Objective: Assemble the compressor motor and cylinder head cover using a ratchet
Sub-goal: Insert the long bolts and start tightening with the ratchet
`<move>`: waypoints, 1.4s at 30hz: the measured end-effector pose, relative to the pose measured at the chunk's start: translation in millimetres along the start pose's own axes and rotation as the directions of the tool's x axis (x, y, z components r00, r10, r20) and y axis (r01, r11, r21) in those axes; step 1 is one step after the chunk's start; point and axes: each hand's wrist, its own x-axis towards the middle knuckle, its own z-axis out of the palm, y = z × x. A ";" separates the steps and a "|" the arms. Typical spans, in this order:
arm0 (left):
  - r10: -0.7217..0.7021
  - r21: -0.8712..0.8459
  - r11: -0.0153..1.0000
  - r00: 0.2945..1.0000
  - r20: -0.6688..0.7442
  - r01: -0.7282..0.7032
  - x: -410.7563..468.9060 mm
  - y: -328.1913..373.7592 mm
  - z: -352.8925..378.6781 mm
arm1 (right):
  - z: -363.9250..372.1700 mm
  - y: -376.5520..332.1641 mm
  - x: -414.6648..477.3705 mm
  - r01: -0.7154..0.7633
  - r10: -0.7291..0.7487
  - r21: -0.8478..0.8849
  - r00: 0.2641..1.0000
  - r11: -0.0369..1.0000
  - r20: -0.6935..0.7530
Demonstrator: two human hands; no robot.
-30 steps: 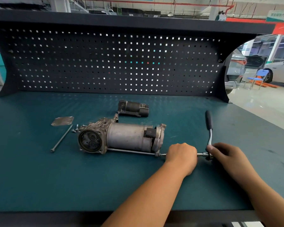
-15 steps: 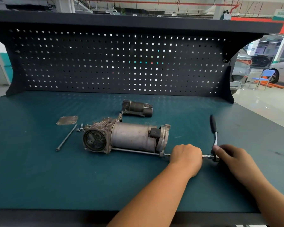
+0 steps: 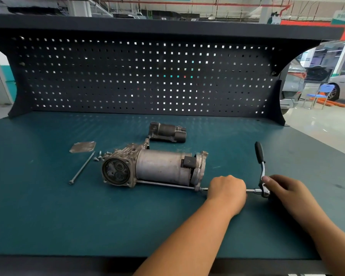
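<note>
Your left hand (image 3: 226, 191) is clamped round the extension bar (image 3: 252, 190), hiding its middle. Your right hand (image 3: 285, 191) pinches the ratchet (image 3: 259, 154) at its head, fingertips concealed. The compressor (image 3: 155, 169) lies just left of your left fist, the cover plate (image 3: 82, 147) well beyond. The overhead sign (image 3: 344, 15) is illegible.

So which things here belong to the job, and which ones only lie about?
In the job:
compressor; ratchet in right hand; extension in left hand; fitted bolt; spare bolt; cover plate; screws.

Lying about, it seems:
dark part behind the compressor; chair beyond the bench.
</note>
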 end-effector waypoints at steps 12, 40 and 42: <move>-0.014 0.011 1.000 1.000 -0.010 0.014 1.7 -0.2 0.8 | 3.9 -1.0 -2.3 0.008 -0.008 0.000 0.999 1.000 -0.041; -0.054 -0.001 0.999 0.998 0.008 0.054 2.4 -1.1 0.0 | 3.1 2.3 -0.5 0.070 -0.069 0.069 0.997 0.995 -0.020; -0.073 -0.003 0.997 0.997 0.002 0.073 3.1 -3.6 -0.3 | 3.0 2.5 -3.7 0.111 -0.114 0.206 0.993 0.972 0.007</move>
